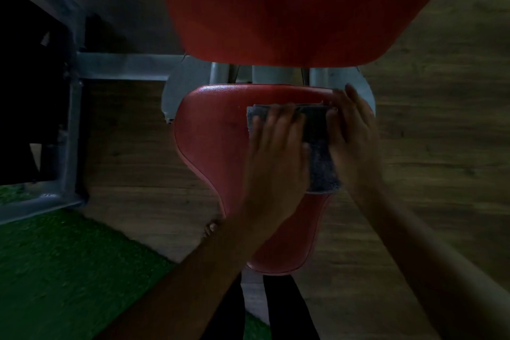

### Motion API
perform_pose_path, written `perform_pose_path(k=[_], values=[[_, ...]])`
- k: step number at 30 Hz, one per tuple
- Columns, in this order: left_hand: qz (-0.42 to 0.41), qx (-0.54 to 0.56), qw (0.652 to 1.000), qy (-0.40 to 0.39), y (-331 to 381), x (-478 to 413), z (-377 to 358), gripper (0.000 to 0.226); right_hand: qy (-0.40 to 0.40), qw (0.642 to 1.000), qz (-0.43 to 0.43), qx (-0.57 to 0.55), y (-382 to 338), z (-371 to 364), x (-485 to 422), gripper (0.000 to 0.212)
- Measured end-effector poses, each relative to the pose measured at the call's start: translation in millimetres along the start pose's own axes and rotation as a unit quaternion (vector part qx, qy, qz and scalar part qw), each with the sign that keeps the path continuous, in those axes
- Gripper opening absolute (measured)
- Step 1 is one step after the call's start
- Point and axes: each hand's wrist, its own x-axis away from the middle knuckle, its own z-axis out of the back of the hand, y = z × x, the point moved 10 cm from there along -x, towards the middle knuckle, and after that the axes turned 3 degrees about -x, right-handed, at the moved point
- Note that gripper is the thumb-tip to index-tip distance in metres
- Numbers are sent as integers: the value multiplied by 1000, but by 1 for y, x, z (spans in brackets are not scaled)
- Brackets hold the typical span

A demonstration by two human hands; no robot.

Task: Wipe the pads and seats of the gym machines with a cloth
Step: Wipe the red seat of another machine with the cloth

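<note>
As I watched through the head camera, a folded grey terry cloth [321, 168] lay on the far right part of the red padded vinyl seat [209, 143]. The person's left hand [276, 152] pressed flat on it, fingers slightly spread. The right hand [354, 135] rested against the cloth's right edge, fingers straight and close together. A broad red vinyl back pad [289, 8] rose beyond the seat on a grey metal frame [121, 66], over wood-patterned flooring [441, 124] and green artificial turf [55, 262].
</note>
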Motion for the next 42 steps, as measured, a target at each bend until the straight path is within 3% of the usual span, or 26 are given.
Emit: perform_pose_path(k=[4,10,16,20,22,24,26,28,30,33,35,37,39,42], values=[[-13,-87,994,-65,8,-7,-44,65,-33,997,45,45,20,-8,-3,55],[-8,-99,993,-62,-28,-37,-36,71,-55,985,71,150,25,-24,5,62],[112,-120,986,-42,-88,-30,-7,73,-45,982,44,179,19,-25,8,64],[194,-122,972,-53,-82,24,-4,72,-24,981,44,187,17,-25,9,62],[139,-128,979,-76,-57,48,-11,72,-18,981,39,189,17,-26,10,61],[14,-128,986,-108,-39,51,-18,70,-9,980,37,193,18,-25,8,61],[-134,-149,968,-148,-40,35,-20,71,-2,980,39,197,18,-25,8,61],[-217,-165,945,-180,-58,12,-18,71,6,979,37,201,18,-24,9,60],[-168,-160,957,-173,-88,-12,-13,72,14,978,37,204,17,-24,9,59],[54,-132,986,-87,-123,-21,3,74,10,978,33,207,18,-24,8,58],[198,-115,973,-29,-129,-5,11,74,9,978,28,205,18,-24,9,59],[273,-83,958,-9,-113,16,9,74,14,979,27,200,17,-23,8,58],[242,-91,966,-28,-86,38,0,74,14,979,28,200,15,-23,9,58],[41,-96,991,-86,-62,50,-9,72,12,980,21,198,15,-22,9,58]])
